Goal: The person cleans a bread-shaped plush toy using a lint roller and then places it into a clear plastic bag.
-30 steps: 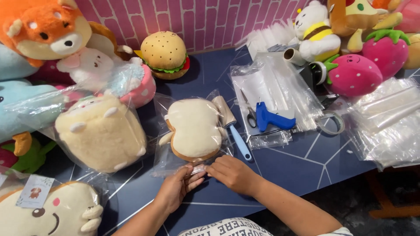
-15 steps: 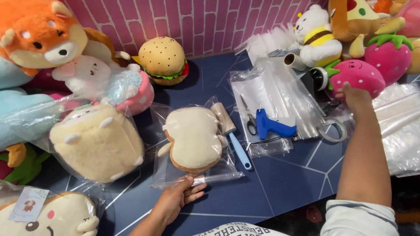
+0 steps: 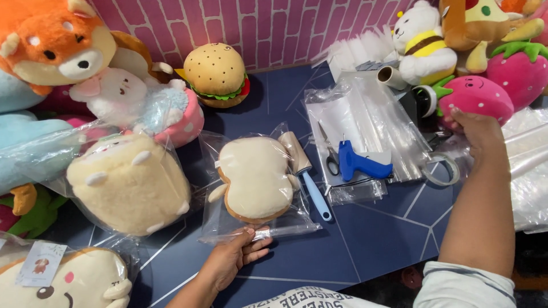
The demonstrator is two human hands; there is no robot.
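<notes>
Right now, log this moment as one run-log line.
left hand: pinning bagged toast plush at bag's open end | right hand: on pink strawberry plush | lint roller: beside bag

Bagged toast plush (image 3: 256, 178) centre of surface (image 3: 371, 239); lint roller (image 3: 304, 169) just right; scissors (image 3: 330, 154), glue gun (image 3: 359, 164) further right on bags (image 3: 365, 117).

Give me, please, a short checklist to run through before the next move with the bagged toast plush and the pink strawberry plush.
1. Left hand pins the open end of the clear bag: ok.
2. Toast plush fully inside the bag: ok.
3. Bag opening sealed: cannot tell; the folded flap is under the fingers.
4. Right hand on the pink strawberry plush: ok for touching, firm grip cannot tell.
5. Scissors and blue glue gun lie apart from both hands: ok.
</notes>
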